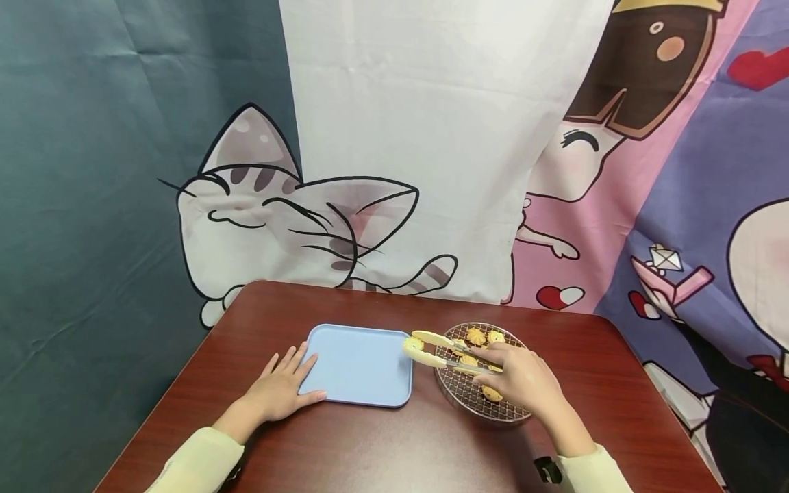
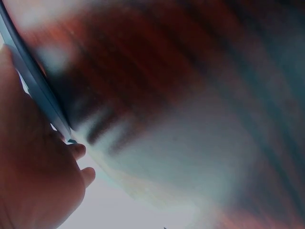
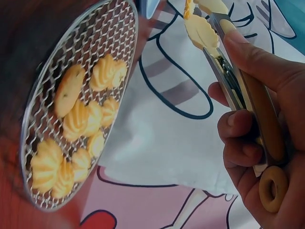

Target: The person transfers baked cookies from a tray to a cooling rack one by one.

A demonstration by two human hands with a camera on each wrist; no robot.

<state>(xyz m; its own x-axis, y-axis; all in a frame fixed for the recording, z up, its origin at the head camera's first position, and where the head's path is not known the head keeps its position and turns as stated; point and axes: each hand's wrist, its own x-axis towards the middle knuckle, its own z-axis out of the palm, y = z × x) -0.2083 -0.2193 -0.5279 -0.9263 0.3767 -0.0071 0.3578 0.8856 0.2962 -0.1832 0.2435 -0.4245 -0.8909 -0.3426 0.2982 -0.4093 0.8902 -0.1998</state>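
Observation:
In the head view my right hand (image 1: 524, 376) grips a pair of tongs (image 1: 456, 368), its fingers curled round the handles, as the right wrist view also shows. Between the pale tong tips is a yellow cookie (image 1: 414, 343), near the right edge of a blue tray (image 1: 364, 363). Beneath the tongs and hand stands a round wire-mesh rack (image 1: 453, 390) bearing several cookies (image 3: 75, 119), some ridged and one oval with dark specks. My left hand (image 1: 280, 387) lies with spread, straight fingers at the tray's left edge, touching it.
The tray and rack stand side by side on a reddish-brown table (image 1: 382, 445). Behind the table's far edge hangs a printed cloth (image 1: 444, 137) with cartoon figures. A small black object (image 1: 547, 470) is by the right sleeve.

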